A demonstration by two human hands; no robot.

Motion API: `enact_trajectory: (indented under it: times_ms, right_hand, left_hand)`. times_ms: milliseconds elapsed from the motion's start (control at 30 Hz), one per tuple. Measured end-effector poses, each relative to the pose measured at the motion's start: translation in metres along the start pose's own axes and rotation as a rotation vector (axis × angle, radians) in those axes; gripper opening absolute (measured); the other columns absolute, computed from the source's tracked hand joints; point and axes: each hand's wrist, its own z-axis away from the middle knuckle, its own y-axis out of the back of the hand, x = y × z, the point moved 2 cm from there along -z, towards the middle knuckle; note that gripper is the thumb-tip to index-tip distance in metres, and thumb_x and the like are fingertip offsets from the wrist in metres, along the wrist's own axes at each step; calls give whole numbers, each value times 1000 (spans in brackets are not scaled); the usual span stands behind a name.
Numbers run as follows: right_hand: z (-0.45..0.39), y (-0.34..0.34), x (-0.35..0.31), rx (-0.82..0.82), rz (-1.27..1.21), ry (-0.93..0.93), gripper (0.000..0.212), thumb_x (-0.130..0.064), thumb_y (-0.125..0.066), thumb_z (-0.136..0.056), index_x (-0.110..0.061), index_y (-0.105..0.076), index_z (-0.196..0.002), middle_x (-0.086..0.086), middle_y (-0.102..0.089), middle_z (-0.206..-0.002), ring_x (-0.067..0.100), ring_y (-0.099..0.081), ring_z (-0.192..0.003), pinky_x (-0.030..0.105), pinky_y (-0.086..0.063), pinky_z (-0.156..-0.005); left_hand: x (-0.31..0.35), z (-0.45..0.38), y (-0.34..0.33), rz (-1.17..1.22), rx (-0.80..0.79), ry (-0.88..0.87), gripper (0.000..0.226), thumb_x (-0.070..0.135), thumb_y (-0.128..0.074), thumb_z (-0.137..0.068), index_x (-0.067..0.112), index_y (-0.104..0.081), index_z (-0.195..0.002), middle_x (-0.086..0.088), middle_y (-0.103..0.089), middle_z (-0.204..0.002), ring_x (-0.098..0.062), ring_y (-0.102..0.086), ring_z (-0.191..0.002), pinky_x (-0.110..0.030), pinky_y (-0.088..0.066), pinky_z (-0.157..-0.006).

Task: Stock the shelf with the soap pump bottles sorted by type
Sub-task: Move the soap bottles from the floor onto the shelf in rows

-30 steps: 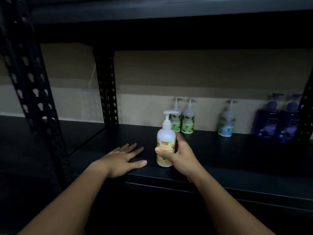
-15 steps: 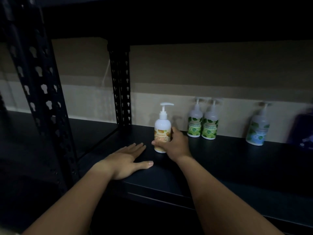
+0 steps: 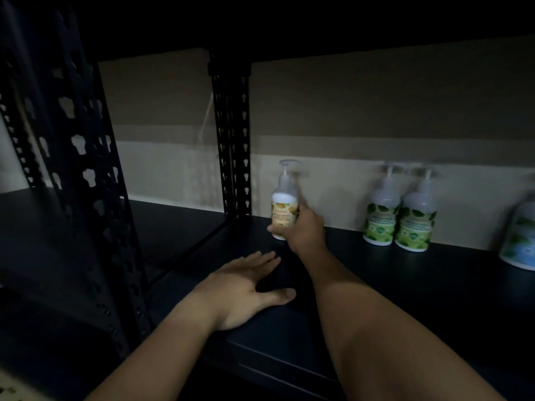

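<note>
Our right hand [image 3: 304, 231] wraps the orange-label pump bottle [image 3: 284, 208] near the shelf [image 3: 434, 285] back; left hand [image 3: 240, 290] lies flat, empty. We should seat it upright, label forward, well apart from the green-label bottles [image 3: 398, 218], before letting go.

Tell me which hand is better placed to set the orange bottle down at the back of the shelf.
The right hand: it already grips the orange bottle near the back wall. The left hand lies flat on the shelf near the front, away from the bottle.

Right hand [image 3: 304, 230] curled (left hand [image 3: 240, 287] flat)
</note>
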Motion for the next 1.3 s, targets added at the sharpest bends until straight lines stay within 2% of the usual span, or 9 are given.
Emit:
enact_trajectory:
  times_ms: [100,267,467,667,800,1167,1300]
  right_hand:
    - [-11,-9,-6,2,10,-2,76,-38,-99,-58,-9,-58,-115,10,-68,-113,29,-67,-104,45,-58,-88]
    - [-22,-17,-9,-4,45,-17,79,-35,-100,-58,-5,-55,-117,13,-66,-118,30,-66,-109,39,-56,-84]
    - [-31,-23,-9,-23,96,-28,82,-40,-100,-55,-6,-59,-118,14,-69,-120,31,-66,-112,39,-56,-90]
    - [-30,-22,-10,-41,135,-33,85,-36,-99,-59,-5,-51,-122,16,-65,-125,34,-63,-117,40,-53,-91]
    - [-28,-22,-12,-44,161,-10,84,-33,-98,-62,-5,-48,-124,17,-64,-127,35,-63,-117,39,-53,-89]
    - [-27,-22,-9,-31,148,-9,76,-41,-97,-62,-6,-61,-118,13,-70,-119,29,-68,-108,35,-54,-83]
    - [-26,-19,-7,-14,100,-14,66,-33,-96,-65,-7,-65,-117,11,-72,-116,26,-69,-105,29,-51,-79]
  left_hand:
    - [0,0,0,18,4,-2,81,76,-47,-92,48,-17,-162,32,-3,-167,18,6,-136,-14,3,-113]
    - [-4,-2,-1,25,27,-20,84,80,-47,-89,49,-18,-161,33,-3,-167,14,5,-149,-16,3,-117]
    - [-2,-2,-1,25,19,-23,83,79,-48,-90,48,-17,-162,34,-2,-166,21,7,-135,-14,3,-113]
    - [-5,-2,-2,29,32,-33,85,79,-48,-90,47,-17,-162,32,-4,-167,16,5,-147,-18,3,-122]
    - [-5,-1,-1,28,30,-25,85,79,-48,-89,48,-16,-162,31,-3,-168,11,4,-152,-16,3,-118]
    - [-5,-2,-2,27,30,-23,86,81,-48,-89,49,-16,-162,31,-3,-168,12,5,-151,-19,3,-121]
    - [-5,-2,-1,39,22,-11,82,79,-48,-90,51,-17,-161,34,-3,-166,12,5,-151,-17,3,-118]
